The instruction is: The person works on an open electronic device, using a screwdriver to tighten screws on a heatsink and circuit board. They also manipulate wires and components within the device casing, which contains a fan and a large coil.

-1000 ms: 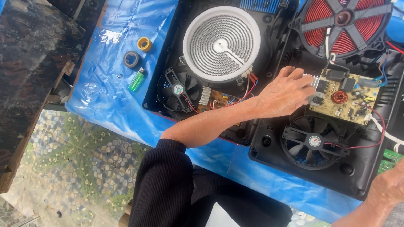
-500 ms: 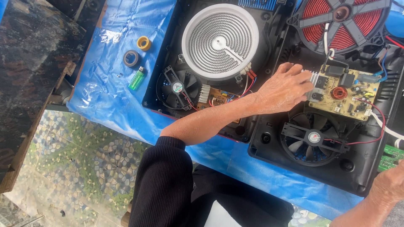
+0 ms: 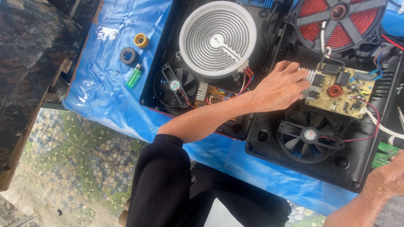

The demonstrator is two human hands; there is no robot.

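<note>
My left hand [image 3: 281, 86] reaches across two opened black cooker housings. Its fingers curl over the silver heat sink [image 3: 310, 75] at the left edge of a tan circuit board [image 3: 343, 90], and the thumb is hidden. The board lies in the right housing [image 3: 269, 145], above a black fan [image 3: 310, 135] and below a red coil [image 3: 336, 19]. My right hand [image 3: 385, 181] sits at the lower right corner beside a small green board [image 3: 385, 153]. Its fingers are cut off by the frame edge.
The left housing [image 3: 153, 90] holds a round white heating element [image 3: 217, 38], a smaller fan [image 3: 174, 85] and a small board. On the blue tarp [image 3: 105, 96] lie a yellow tape roll [image 3: 141, 40], a dark tape roll [image 3: 128, 55] and a green lighter [image 3: 134, 76]. A dark bench stands at left.
My left hand stays on the heat sink. The view has drifted slightly, and my right hand has edged a little upward toward the green board.
</note>
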